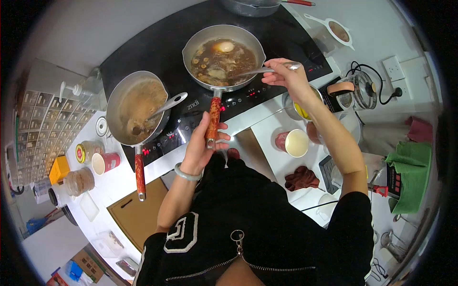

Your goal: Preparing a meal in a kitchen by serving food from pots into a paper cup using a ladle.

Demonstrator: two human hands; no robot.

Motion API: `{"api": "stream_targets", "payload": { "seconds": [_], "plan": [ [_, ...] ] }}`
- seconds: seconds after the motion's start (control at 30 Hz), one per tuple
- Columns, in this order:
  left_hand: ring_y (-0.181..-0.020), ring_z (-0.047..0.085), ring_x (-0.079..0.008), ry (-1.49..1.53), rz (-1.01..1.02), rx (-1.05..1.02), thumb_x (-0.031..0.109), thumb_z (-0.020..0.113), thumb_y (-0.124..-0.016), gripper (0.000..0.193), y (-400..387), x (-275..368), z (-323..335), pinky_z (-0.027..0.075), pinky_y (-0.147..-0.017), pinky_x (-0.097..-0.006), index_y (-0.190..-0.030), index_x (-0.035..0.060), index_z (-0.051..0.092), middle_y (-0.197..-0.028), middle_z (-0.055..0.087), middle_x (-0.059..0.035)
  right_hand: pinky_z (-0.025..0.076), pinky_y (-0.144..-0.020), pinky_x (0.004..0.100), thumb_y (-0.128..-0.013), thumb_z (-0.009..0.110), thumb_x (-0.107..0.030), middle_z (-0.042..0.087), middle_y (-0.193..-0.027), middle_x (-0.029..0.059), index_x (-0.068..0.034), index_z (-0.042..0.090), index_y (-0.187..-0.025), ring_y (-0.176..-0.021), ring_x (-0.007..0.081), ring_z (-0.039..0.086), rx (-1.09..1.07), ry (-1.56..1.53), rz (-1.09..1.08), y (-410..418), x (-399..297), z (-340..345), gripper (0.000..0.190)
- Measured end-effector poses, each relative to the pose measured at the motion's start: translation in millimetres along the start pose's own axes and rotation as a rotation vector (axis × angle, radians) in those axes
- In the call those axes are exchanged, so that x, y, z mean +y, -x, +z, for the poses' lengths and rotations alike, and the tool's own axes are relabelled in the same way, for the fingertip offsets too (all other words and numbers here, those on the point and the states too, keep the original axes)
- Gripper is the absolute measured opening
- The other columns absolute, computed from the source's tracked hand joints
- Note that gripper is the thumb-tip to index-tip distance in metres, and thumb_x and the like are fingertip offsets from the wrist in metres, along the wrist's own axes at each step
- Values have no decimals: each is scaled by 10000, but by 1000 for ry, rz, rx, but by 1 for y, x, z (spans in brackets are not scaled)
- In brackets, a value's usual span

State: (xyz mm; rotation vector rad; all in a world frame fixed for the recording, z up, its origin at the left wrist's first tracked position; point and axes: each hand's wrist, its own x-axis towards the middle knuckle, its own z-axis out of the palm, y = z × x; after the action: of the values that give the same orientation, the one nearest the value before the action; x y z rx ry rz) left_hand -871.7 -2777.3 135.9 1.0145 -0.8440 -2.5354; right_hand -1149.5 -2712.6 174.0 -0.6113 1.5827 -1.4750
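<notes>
My right hand (284,73) grips the handle of a metal spoon (250,72), whose bowl end dips into brown liquid in a grey saucepan (189,39). A pale egg (225,46) and several small round slices float in that liquid. Beneath the pan's mottled red handle (214,112), my left hand (205,139) is spread with its fingers apart; whether it bears the handle's weight I cannot tell. To the left, a second saucepan (111,107) holds cloudy brown liquid, with a slotted-handle metal utensil (171,103) leaning on its rim.
Both pans stand on a black glass cooktop (143,46). At the left are glass jars (79,180) and a paper cup (106,163). On the right counter stand another paper cup (296,143), a dark red cloth (301,178) and a glass kettle (365,91). Another pot (250,9) sits behind.
</notes>
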Motion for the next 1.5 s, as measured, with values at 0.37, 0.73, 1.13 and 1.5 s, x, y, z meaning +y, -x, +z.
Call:
{"api": "stream_targets", "payload": {
  "seconds": [0.37,0.73,1.13,1.5],
  "plan": [
    [-811,621,-215,-39,-105,46,595,357,-905,720,69,-45,-59,526,-667,-343,-1310,0,381,-1020,587,-143,506,-697,262,-845,599,-58,620,-862,103,-49,630,-1034,-746,198,645,-137,653,-939,-2,-25,21,191],
    [-950,582,-231,-665,-53,730,474,491,-913,628,203,-182,-196,491,-772,-331,-1302,-16,435,-1136,579,-116,481,-843,405,-662,641,-37,531,-888,91,-92,560,-1060,-864,293,581,-314,1290,-1332,-34,27,32,410],
    [-925,590,-213,-371,-212,619,483,486,-912,612,198,-145,-108,490,-756,-335,-1261,-19,472,-1123,595,-104,434,-948,441,-721,628,-45,599,-1003,107,-96,576,-1110,-933,249,598,-500,1314,-1222,21,-9,11,395],
    [-901,598,-197,-72,-349,476,491,483,-911,601,212,-82,-79,490,-741,-338,-1224,-22,506,-1112,610,-93,441,-899,454,-737,643,-46,606,-990,116,-87,614,-1088,-912,251,612,-433,1345,-1168,30,-1,24,355]
  ]
}}
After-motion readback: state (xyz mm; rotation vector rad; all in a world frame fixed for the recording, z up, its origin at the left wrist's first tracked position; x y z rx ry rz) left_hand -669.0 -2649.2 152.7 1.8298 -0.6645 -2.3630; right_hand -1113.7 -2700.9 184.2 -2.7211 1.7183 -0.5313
